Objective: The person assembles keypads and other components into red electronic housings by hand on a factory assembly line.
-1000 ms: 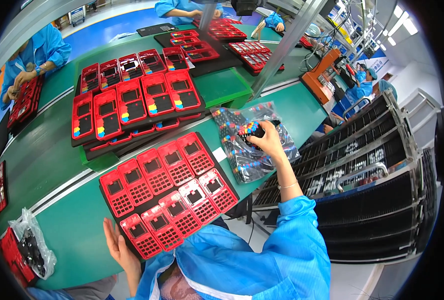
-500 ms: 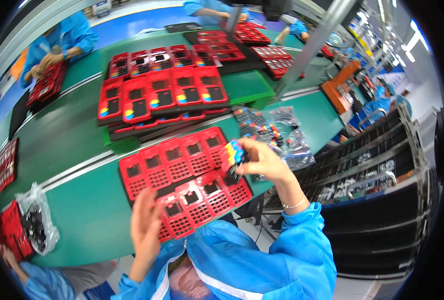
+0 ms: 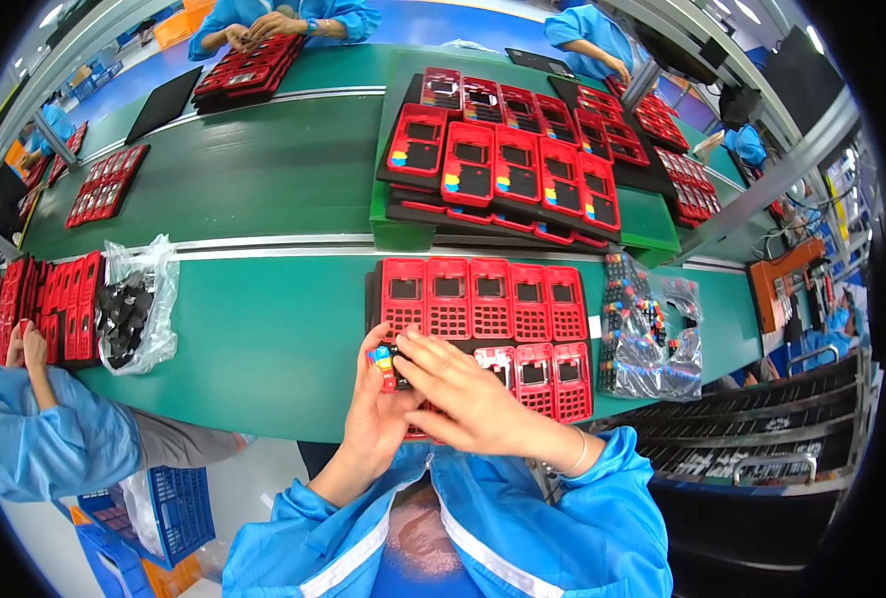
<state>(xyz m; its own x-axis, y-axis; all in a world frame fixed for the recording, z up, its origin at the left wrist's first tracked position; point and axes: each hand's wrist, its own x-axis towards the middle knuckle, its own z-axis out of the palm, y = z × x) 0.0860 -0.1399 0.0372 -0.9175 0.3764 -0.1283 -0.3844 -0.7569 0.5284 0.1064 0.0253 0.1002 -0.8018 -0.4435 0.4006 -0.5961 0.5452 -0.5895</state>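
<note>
Both hands meet over the near left part of a black tray (image 3: 373, 297) that holds two rows of red handset casings (image 3: 490, 301) with windows and key holes. A small stack of keypads (image 3: 384, 364), black with blue, yellow and red keys, is gripped between them. My left hand (image 3: 371, 424) closes round its left side. Across its right side lies my right hand (image 3: 475, 401), fingers together and pressed on it. The hands hide the lower part of the stack and some casings of the near row.
To the right lies a clear plastic bag of keypads (image 3: 652, 349). Stacked trays of red casings with keypads (image 3: 518, 169) stand beyond on a green stand (image 3: 403, 235). At left are a bag of black parts (image 3: 129, 314) and a co-worker's hands (image 3: 29, 344) by red casings. A rack (image 3: 752, 439) stands at right.
My right hand has brought the keypads leftward to my left hand, which was apart and holding nothing. Now both are on the stack. The view has turned left.
</note>
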